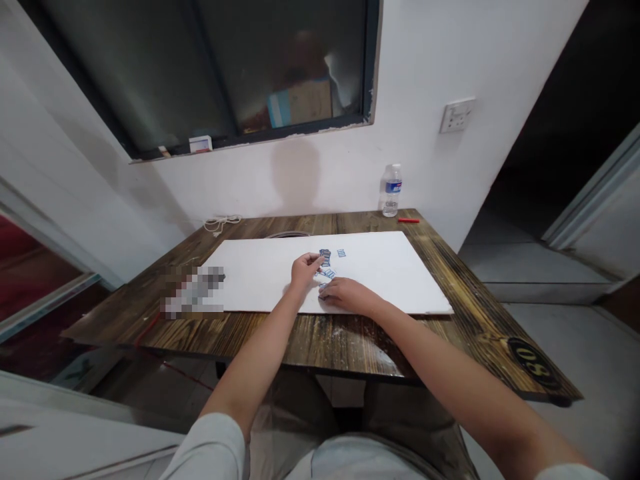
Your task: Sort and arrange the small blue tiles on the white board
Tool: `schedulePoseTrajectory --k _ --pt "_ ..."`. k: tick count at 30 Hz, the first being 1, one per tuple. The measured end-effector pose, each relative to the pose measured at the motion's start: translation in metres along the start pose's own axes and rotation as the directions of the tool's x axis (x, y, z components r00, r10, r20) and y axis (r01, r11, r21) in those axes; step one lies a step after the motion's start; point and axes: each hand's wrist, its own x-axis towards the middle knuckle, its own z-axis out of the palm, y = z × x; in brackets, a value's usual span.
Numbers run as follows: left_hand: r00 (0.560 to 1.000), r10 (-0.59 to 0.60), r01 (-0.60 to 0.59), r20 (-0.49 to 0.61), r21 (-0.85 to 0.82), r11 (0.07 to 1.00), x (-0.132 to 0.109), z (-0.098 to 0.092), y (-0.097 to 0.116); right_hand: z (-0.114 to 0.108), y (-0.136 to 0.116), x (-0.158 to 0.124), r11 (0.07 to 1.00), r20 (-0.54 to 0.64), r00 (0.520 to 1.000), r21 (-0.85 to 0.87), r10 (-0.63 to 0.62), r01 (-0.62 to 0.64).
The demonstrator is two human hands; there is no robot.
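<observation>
Table: a dark, streaky-grained wooden table (345,340), with a black oval bearing yellow figures (535,362) at its near right corner.
Board: a white board (385,273) lay flat on it; a pixelated patch (193,293) hid its left end.
Far edge: a coiled white cable (223,221) lay at the left; a clear bottle with a blue label (392,190) stood upright at the right, a red pen-like stick (409,221) just beside it.
Room: a white wall (340,173) rose behind, with a dark-framed window (210,60) and a socket plate (457,115); a small box (201,144) sat on the sill.
Striped pieces: small and flat, blue-edged with pale and dark bars, they lay mid-board, between and just beyond the hands; a dark cluster (325,256) overlapped, and a lone piece (341,253) lay apart to its right.
Left hand: the left hand (303,270) had thumb and fingertips drawn together at the cluster; whether they gripped a piece was too small to tell.
Right hand: the right hand (345,294) lay low, fingers curled over the nearest pieces; its grip was hidden.
Direction: the cluster's long axis ran away from the person, its bars crosswise; the lone piece's bars ran near to far; a loose piece (329,273) slanted between the hands.
</observation>
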Motion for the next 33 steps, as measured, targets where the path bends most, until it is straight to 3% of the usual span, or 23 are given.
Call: schedulePoseTrajectory --k 16,24,33 --pt "1.000 -0.002 0.002 0.005 -0.004 1.000 0.000 -0.001 0.000 -0.010 0.004 -0.004 0.999 -0.001 0.999 0.006 -0.035 0.035" --pt "1.000 -0.011 0.011 0.002 -0.040 0.999 -0.002 -0.001 0.000 -0.020 0.011 -0.009 0.970 -0.044 0.978 -0.128 0.204 -0.208" --pt "1.000 -0.008 0.008 0.003 -0.041 0.999 -0.003 0.000 -0.001 -0.020 0.018 -0.016 0.944 -0.061 0.953 -0.131 0.296 -0.301"
